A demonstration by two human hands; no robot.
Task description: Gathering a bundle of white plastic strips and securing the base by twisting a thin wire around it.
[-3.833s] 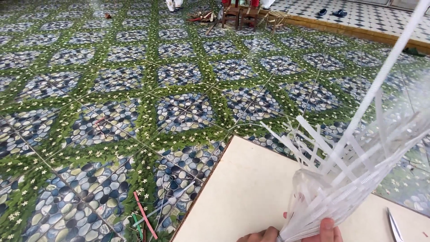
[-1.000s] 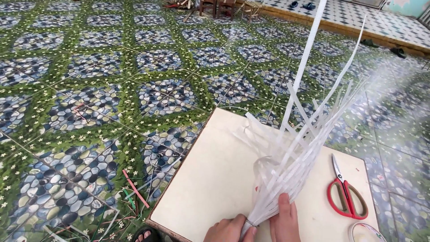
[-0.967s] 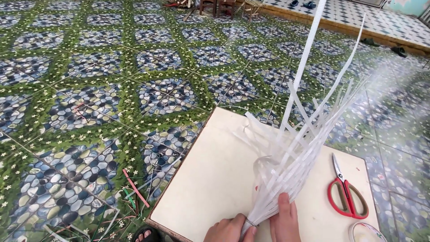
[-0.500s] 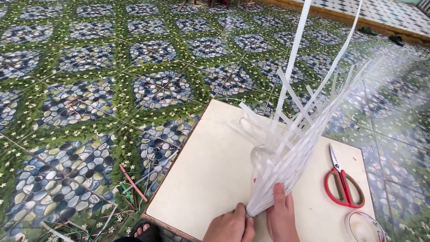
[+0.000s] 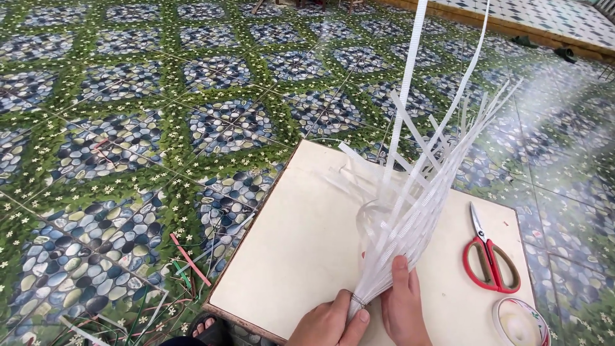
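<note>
My left hand [image 5: 330,323] pinches the gathered lower end of a bundle of clear-white plastic strips [image 5: 410,211]. The strips fan upward and to the right, and one long strip rises out of the top of the view. My right hand [image 5: 402,311] is wrapped on the bundle just above, thumb pressed against the strips. Both hands rest over the near edge of a cream board [image 5: 301,250].
Red-handled scissors [image 5: 488,259] lie on the board to the right of the bundle, and a roll of tape [image 5: 517,320] sits near the right corner. Loose red and green strip offcuts [image 5: 186,263] lie on the pebble-patterned floor at the left. My toes [image 5: 204,328] show below the board.
The view has dropped and moved closer to the board. Both hands stay on the bundle's base; the fanned strips have leaned slightly further right.
</note>
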